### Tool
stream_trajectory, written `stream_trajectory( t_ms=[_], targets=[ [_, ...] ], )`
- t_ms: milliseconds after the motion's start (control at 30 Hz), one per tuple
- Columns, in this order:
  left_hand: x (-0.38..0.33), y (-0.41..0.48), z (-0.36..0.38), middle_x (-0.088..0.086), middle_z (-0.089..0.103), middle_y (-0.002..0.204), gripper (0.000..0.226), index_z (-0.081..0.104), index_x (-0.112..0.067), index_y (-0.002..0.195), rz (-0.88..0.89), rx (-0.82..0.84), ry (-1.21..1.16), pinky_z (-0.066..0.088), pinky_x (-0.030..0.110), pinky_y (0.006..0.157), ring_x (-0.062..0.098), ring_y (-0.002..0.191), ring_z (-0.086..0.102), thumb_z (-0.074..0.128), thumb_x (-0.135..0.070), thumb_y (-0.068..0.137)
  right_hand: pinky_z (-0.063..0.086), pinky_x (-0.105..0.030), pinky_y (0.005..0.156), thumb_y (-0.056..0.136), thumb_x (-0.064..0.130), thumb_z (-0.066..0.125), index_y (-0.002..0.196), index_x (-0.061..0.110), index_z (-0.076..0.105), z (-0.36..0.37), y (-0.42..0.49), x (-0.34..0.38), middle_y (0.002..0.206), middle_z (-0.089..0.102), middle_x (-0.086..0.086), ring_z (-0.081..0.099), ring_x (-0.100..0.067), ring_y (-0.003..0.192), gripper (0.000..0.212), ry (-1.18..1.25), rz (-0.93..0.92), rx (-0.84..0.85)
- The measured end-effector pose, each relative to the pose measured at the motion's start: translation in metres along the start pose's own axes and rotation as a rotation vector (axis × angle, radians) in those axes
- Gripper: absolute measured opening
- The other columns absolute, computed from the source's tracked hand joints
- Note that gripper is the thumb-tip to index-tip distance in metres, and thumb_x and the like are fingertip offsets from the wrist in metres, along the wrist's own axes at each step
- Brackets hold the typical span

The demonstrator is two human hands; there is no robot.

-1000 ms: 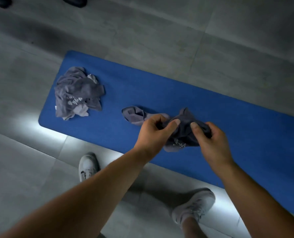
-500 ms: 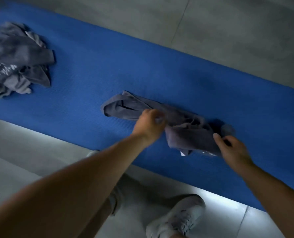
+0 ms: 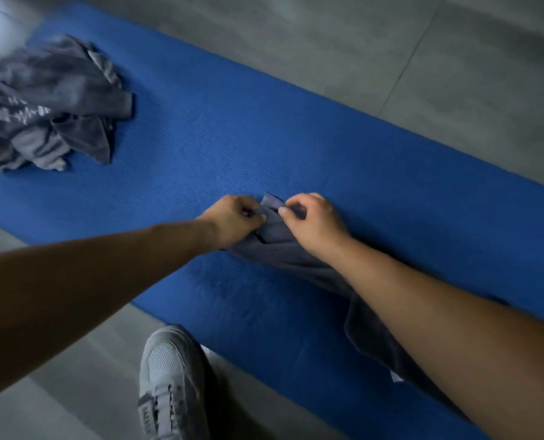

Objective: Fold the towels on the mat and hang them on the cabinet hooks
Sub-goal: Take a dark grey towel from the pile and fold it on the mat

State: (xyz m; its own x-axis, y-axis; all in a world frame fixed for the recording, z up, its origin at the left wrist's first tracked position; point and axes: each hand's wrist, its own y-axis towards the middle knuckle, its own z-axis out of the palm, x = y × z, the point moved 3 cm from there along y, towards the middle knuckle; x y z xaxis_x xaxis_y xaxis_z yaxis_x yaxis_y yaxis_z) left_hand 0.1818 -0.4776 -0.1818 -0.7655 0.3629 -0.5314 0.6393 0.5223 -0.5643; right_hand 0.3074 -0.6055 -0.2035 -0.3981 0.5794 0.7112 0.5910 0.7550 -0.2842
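Both hands closed in since half a second ago: left hand (image 3: 235,222) and right hand (image 3: 315,225), then spread along the towel (image 3: 280,249), now pinch its far end side by side, mid-mat (image 3: 264,138). Its tail trails to the mat's near edge. Second towel (image 3: 51,103) lies crumpled at the mat's left end. Risk: the cloth is bunched, so a pull could set a crooked fold or drag the tail off the mat.

On the blue mat (image 3: 264,138), a crumpled towel (image 3: 51,103) blocks the left end. A stretched towel (image 3: 283,249), pinched by the left hand (image 3: 235,217) and right hand (image 3: 315,223), crosses the near middle. Bare mat between the two towels and along the far edge gives passage. A shoe (image 3: 169,385) stands just off the near edge.
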Motion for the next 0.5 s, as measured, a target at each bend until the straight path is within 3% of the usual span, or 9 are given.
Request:
stream_trajectory(
  t_ms=[67, 167, 233, 300, 367, 400, 500],
  targets=[
    [0.002, -0.014, 0.004, -0.003, 0.063, 0.099, 0.018, 0.075, -0.013, 0.093, 0.080, 0.038, -0.017, 0.039, 0.008, 0.071, 0.010, 0.088, 0.057, 0.063, -0.025, 0.098, 0.051, -0.032, 0.087, 0.090, 0.039, 0.067, 0.099, 0.017, 0.071, 0.012, 0.015, 0.002, 0.098, 0.071, 0.000, 0.064, -0.017, 0.093, 0.024, 0.040, 0.083, 0.025],
    [0.011, -0.031, 0.017, -0.003, 0.056, 0.117, 0.016, 0.078, -0.024, 0.095, 0.109, 0.094, -0.023, 0.039, 0.020, 0.097, 0.015, 0.109, 0.057, 0.062, -0.027, 0.096, 0.053, -0.033, 0.091, 0.086, 0.049, 0.071, 0.108, 0.019, 0.068, 0.022, 0.024, -0.001, 0.100, 0.071, 0.001, 0.066, -0.016, 0.095, 0.038, 0.125, 0.221, 0.118],
    [0.012, -0.038, 0.025, 0.001, 0.057, 0.117, 0.015, 0.077, -0.024, 0.101, 0.112, 0.095, -0.013, 0.042, 0.023, 0.096, 0.017, 0.105, 0.057, 0.063, -0.025, 0.096, 0.052, -0.029, 0.090, 0.084, 0.049, 0.074, 0.107, 0.019, 0.068, 0.024, 0.025, -0.003, 0.100, 0.069, 0.002, 0.065, -0.015, 0.094, 0.038, 0.103, 0.229, 0.183],
    [0.011, -0.041, 0.024, 0.002, 0.059, 0.105, 0.012, 0.072, -0.019, 0.104, 0.082, 0.027, -0.086, 0.048, 0.027, 0.087, 0.018, 0.094, 0.058, 0.067, -0.020, 0.093, 0.050, -0.026, 0.087, 0.087, 0.038, 0.075, 0.100, 0.018, 0.070, 0.019, 0.024, 0.002, 0.097, 0.069, 0.002, 0.063, -0.012, 0.091, 0.024, 0.096, 0.182, 0.217],
    [0.012, -0.043, 0.015, 0.001, 0.061, 0.102, 0.028, 0.061, -0.018, 0.112, -0.010, -0.053, -0.195, 0.052, 0.029, 0.079, 0.019, 0.087, 0.061, 0.074, -0.025, 0.088, 0.049, -0.024, 0.078, 0.090, 0.030, 0.073, 0.096, 0.017, 0.071, 0.006, 0.023, 0.012, 0.086, 0.067, 0.006, 0.060, -0.007, 0.080, 0.015, 0.167, 0.119, 0.194],
    [0.013, -0.043, 0.009, 0.001, 0.061, 0.110, 0.042, 0.057, -0.020, 0.120, -0.035, -0.070, -0.232, 0.053, 0.030, 0.082, 0.018, 0.091, 0.063, 0.077, -0.031, 0.085, 0.047, -0.022, 0.072, 0.091, 0.028, 0.072, 0.093, 0.017, 0.071, -0.002, 0.022, 0.019, 0.078, 0.062, 0.008, 0.056, -0.004, 0.072, 0.011, 0.213, 0.082, 0.175],
    [0.004, -0.043, -0.011, -0.001, 0.044, 0.144, 0.072, 0.044, -0.034, 0.146, 0.011, -0.031, -0.203, 0.044, 0.039, 0.109, 0.018, 0.127, 0.053, 0.075, -0.049, 0.083, 0.044, -0.018, 0.062, 0.095, 0.022, 0.067, 0.086, 0.021, 0.068, -0.035, 0.016, 0.048, 0.071, 0.055, 0.004, 0.048, -0.003, 0.064, 0.010, 0.305, -0.049, 0.186]
  ],
)
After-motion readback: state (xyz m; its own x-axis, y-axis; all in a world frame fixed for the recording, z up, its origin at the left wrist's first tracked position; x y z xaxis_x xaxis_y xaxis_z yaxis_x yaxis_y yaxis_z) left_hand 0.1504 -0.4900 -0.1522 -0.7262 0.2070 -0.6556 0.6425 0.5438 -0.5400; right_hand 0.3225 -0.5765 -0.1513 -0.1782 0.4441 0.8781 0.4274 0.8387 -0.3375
